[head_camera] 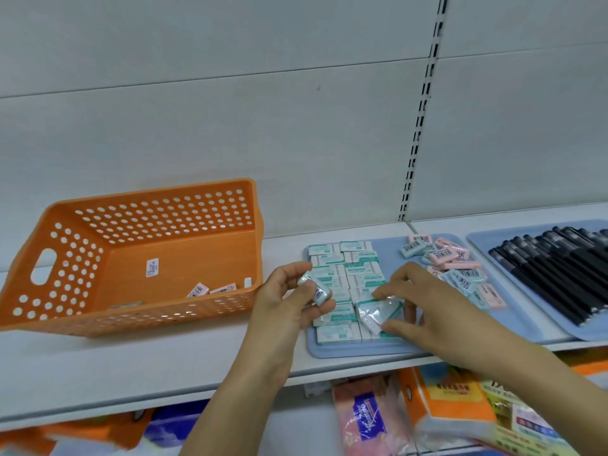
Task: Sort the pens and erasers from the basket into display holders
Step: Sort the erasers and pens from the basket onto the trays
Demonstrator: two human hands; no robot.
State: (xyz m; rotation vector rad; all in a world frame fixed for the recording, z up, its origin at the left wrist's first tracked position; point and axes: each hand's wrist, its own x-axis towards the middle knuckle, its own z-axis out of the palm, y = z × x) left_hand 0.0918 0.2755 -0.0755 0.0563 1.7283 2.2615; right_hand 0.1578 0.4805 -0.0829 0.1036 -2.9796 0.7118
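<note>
At frame centre, a wrapped eraser [315, 291] is pinched in the left hand [289, 299]. A boxed eraser [378, 311] on the blue tray [345, 350] is gripped by the right hand [424, 304].

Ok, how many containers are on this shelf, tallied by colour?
Orange basket: 1
Blue trays: 2
Total: 3

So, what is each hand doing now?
Left hand: holding a small wrapped eraser.
Right hand: pinching a white eraser on the blue tray.
</note>
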